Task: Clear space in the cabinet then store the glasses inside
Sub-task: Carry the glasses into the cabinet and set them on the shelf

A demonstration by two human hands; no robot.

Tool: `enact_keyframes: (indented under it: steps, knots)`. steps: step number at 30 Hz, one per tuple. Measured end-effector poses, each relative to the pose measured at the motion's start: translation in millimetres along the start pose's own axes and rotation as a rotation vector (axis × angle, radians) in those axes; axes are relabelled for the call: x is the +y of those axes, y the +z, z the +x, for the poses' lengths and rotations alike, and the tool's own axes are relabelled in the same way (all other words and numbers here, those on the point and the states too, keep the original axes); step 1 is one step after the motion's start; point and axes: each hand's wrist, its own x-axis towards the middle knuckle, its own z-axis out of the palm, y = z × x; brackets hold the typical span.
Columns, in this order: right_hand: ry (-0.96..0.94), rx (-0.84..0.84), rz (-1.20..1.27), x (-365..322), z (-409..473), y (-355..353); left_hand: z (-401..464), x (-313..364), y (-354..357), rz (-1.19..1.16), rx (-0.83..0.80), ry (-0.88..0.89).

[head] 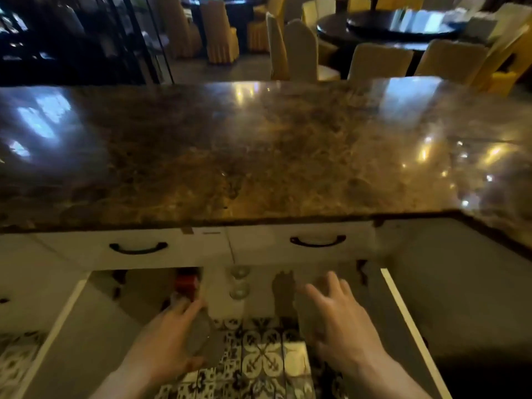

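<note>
Below the marble counter, the cabinet (259, 303) stands with both doors swung open. Two clear glasses (239, 283) sit one behind the other at the middle of its shelf. A red object (187, 282) rests further left inside. My left hand (169, 338) grips a clear glass (203, 336) at the cabinet's front edge, just below the red object. My right hand (336, 315) reaches toward the right half of the shelf with its fingers spread over a blurred second clear glass (305, 315). This hand's shadow falls on the shelf.
The brown marble counter (259, 145) overhangs the cabinet, with two drawers and their black handles (318, 241) under it. The open left door (63, 318) and right door (403, 315) flank my arms. Patterned floor tiles (264, 358) lie below. Covered chairs and dark tables stand beyond.
</note>
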Motion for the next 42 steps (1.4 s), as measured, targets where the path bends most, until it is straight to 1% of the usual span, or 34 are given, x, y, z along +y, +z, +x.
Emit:
enact_keyframes:
  steps: [2,4,7,11,13,16,20,23,26,31,33,37,38,40,41,42]
  knots:
    - [0.025,-0.027,0.035,21,6,53,24,-9,49,-0.048,-0.026,-0.027]
    - [0.036,-0.032,0.047,30,10,90,38,-21,77,-0.069,-0.031,-0.035]
    - [0.050,-0.023,0.079,53,28,175,78,-44,147,-0.085,-0.035,-0.062]
    - [0.112,-0.062,0.116,79,73,303,151,-81,245,-0.052,-0.070,-0.046]
    - [0.127,-0.059,0.138,88,99,360,184,-96,287,-0.036,-0.054,-0.040]
    - [0.149,-0.014,0.173,99,142,440,247,-127,349,-0.022,0.030,0.020]
    - [0.138,0.041,0.166,117,195,517,344,-152,395,0.016,0.087,0.077]
    - [0.138,0.070,0.211,134,235,556,413,-154,409,0.106,0.168,0.145]
    - [0.069,0.194,0.207,148,275,584,472,-151,408,0.126,0.239,0.198]
    - [0.010,0.313,0.233,158,330,605,543,-139,406,0.168,0.347,0.254]
    - [-0.048,0.371,0.197,157,347,611,564,-135,408,0.176,0.351,0.249]
    - [-0.111,0.435,0.154,155,372,617,593,-128,414,0.180,0.350,0.277]
    - [-0.131,0.433,0.183,156,378,616,597,-127,414,0.189,0.351,0.278]
    - [-0.134,0.397,0.347,159,390,612,605,-127,415,0.211,0.349,0.280]
    - [-0.125,0.388,0.389,160,394,611,609,-126,416,0.229,0.345,0.282]
    - [-0.112,0.391,0.343,160,399,610,612,-126,416,0.246,0.343,0.283]
